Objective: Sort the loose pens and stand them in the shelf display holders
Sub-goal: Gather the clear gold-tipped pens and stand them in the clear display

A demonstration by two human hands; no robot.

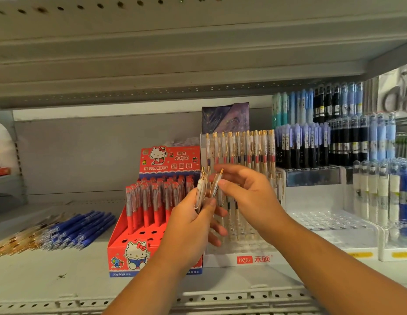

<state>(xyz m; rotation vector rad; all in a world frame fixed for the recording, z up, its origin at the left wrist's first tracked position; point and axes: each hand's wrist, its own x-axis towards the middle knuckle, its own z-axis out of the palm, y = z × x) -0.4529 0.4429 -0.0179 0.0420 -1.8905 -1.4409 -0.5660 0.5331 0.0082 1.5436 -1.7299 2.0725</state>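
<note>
My left hand [193,220] grips a small bunch of clear pens with gold clips [201,189], tips down, in front of the clear tiered display holder [243,248]. My right hand [245,192] pinches one clear gold-clip pen [217,184] just beside that bunch, its gold top pointing up. A row of the same pens [241,146] stands in the back of the holder. Loose pens lie on the shelf at the left: a blue heap [84,228] and a clear-and-gold heap [20,237].
A red Hello Kitty box [129,253] with red pens stands left of the clear holder. White holders [329,223] with blue, black and white pens fill the right. The upper shelf [198,64] hangs low overhead. The shelf's perforated front edge [220,298] runs below my arms.
</note>
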